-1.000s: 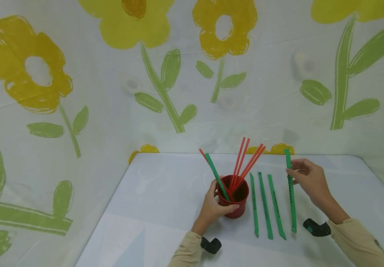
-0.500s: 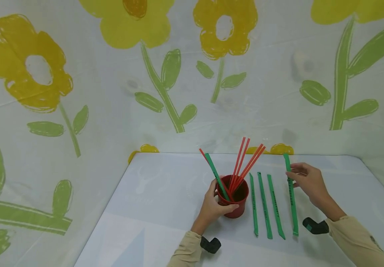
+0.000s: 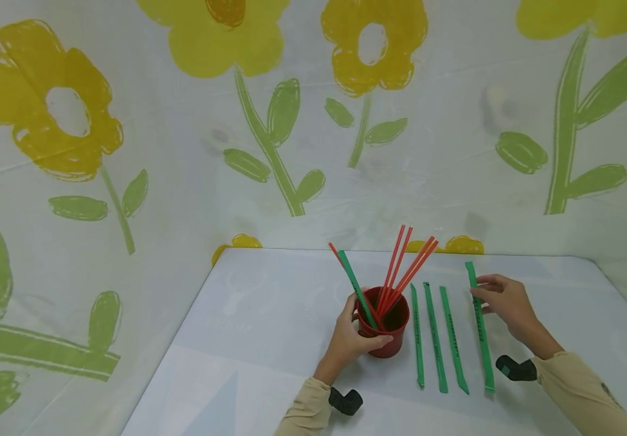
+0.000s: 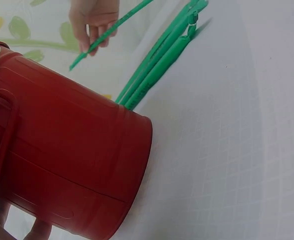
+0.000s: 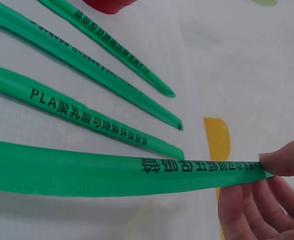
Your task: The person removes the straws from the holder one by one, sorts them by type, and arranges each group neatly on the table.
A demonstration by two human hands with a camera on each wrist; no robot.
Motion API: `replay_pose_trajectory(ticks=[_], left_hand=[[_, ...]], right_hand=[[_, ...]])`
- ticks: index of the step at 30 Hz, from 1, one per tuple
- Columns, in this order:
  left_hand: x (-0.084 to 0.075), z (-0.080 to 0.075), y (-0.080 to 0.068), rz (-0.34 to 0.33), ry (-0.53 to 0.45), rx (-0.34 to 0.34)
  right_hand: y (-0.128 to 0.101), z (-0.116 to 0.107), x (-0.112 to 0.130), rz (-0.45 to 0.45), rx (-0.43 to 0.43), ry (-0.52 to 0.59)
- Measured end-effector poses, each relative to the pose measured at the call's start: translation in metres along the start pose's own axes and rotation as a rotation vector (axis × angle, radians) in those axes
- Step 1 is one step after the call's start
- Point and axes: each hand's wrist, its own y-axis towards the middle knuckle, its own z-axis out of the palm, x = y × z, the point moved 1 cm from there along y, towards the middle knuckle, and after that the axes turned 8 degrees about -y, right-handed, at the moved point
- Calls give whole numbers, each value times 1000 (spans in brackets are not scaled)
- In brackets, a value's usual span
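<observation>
My left hand [image 3: 346,339] grips a red cup [image 3: 385,346] by its side, with the fingers and thumb around it; the left wrist view shows the cup's handle. Several red straws [image 3: 397,269] and one green-wrapped straw [image 3: 350,272] lean inside. On the right, my right hand [image 3: 509,306] pinches another green-wrapped straw [image 3: 482,339] near its far end. Printed text shows along this wrapper [image 5: 87,170] in the right wrist view. Between cup and right hand lie three more green-wrapped straws [image 3: 435,339], side by side on the table.
The white table [image 3: 258,339] reaches back to a curtain [image 3: 171,157] printed with yellow flowers. Below the sleeves sit black wrist cameras, one by the left wrist [image 3: 345,401] and one by the right wrist [image 3: 516,367].
My right hand has drawn the pinched straw slightly toward the near side of the table. The left hand and the cup stay in place.
</observation>
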Motion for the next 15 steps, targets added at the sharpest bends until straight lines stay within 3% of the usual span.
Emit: replay_pose_trajectory(ticks=[7, 15], left_hand=[[0, 0, 1, 20, 11, -1], [35, -1, 4, -2, 24, -11]], right_hand=[[3, 3, -3, 7, 60, -27], [8, 10, -11, 15, 76, -47]])
